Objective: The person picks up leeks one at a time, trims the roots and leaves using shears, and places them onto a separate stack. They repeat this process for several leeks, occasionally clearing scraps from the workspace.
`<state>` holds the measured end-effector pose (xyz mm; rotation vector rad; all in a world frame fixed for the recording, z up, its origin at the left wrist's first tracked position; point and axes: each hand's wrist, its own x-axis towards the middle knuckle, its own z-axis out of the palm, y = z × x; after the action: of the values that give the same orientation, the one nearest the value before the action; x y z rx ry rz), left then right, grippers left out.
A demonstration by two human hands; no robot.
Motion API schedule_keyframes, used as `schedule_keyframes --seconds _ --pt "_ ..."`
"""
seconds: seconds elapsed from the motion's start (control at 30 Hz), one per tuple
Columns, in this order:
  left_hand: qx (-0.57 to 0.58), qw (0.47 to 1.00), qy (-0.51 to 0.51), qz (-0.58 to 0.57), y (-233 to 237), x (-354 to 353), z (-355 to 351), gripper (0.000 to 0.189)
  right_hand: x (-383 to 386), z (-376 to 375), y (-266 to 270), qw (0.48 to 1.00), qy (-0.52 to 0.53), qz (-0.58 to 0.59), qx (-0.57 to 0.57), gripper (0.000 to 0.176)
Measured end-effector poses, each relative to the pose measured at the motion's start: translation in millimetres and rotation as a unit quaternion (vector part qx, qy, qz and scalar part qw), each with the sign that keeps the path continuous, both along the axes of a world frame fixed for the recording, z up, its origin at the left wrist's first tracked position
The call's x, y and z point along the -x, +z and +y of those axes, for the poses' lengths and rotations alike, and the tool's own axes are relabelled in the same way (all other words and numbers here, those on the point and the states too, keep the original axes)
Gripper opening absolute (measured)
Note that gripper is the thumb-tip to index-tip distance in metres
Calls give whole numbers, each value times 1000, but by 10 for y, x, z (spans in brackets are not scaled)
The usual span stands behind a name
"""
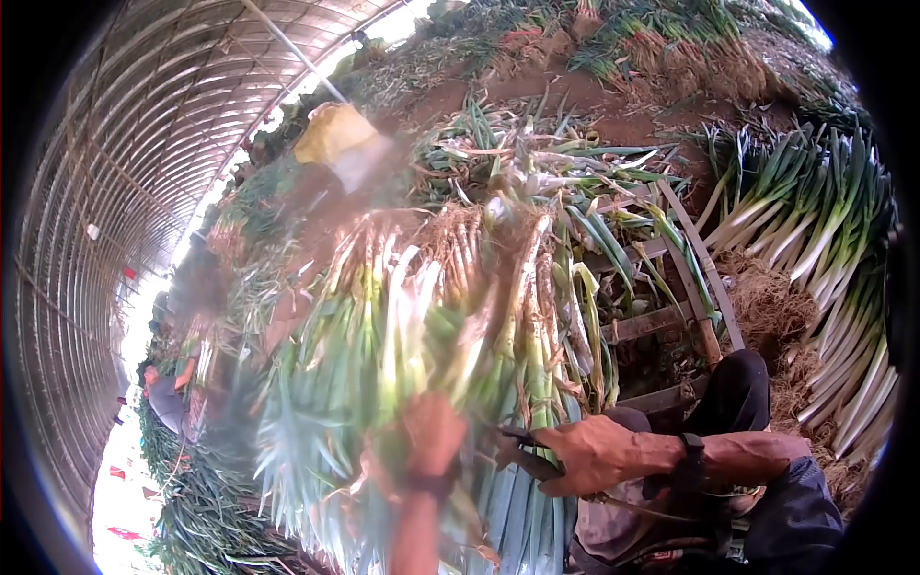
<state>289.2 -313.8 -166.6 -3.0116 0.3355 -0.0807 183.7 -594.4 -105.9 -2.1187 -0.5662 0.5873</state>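
My left hand, smeared by motion, lies over a thick layer of large green onions. Its fingers are blurred among the pale stalks, and I cannot tell whether they grip any. To its right, my right hand is closed around a dark hand tool with two short dark parts pointing left. A black band circles that wrist. Beneath the tool, green onion stalks run with roots away from me and leaves toward me. Dry, brownish outer leaves cling to several stalks.
A wooden frame with slats stands beside my knee. Trimmed-looking green onions are heaped at right. Another person in a yellow hat is across the pile. Leaf scraps lie behind; the curved tunnel wall rises at left.
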Motion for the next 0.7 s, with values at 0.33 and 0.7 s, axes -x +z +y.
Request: schedule_keyframes --seconds 0.33,0.7 --pt "-20 1000 9 -4 -117 -45 12 30 -238 -37 245 999 5 32 24 74" --pt "83 995 -48 -29 -129 -1 20 28 -714 -74 50 999 -22 5 35 66"
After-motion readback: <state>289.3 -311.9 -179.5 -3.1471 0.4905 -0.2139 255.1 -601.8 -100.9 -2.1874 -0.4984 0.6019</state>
